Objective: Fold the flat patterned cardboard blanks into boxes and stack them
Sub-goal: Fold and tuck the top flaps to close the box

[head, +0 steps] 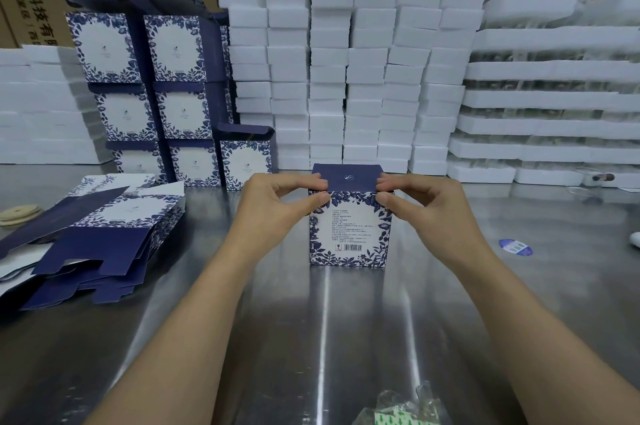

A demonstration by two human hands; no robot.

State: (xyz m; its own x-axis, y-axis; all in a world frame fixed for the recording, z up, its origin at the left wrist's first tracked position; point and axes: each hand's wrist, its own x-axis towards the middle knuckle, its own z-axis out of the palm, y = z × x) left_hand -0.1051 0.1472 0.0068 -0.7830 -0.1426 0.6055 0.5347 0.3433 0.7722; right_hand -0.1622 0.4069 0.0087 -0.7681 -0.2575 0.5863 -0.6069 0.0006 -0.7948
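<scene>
A blue-and-white leaf-patterned box (349, 234) stands upright on the steel table (329, 338) at the centre, its printed text side facing me. Its navy top flap (349, 177) stands up at the box's top edge. My left hand (277, 203) pinches the flap's left corner and my right hand (419, 203) pinches its right corner. A pile of flat patterned blanks (93, 244) lies on the table to the left. Folded boxes (166, 92) with flaps up stand stacked at the back left, one more box (244, 161) beside them.
Tall stacks of white foam blocks (346, 71) fill the back, with foam trays (554, 106) to the right. Brown cartons stand behind. A blue oval sticker (515, 247) lies at right, a tape roll (19, 215) at far left, and plastic wrapping (401, 407) near the front edge.
</scene>
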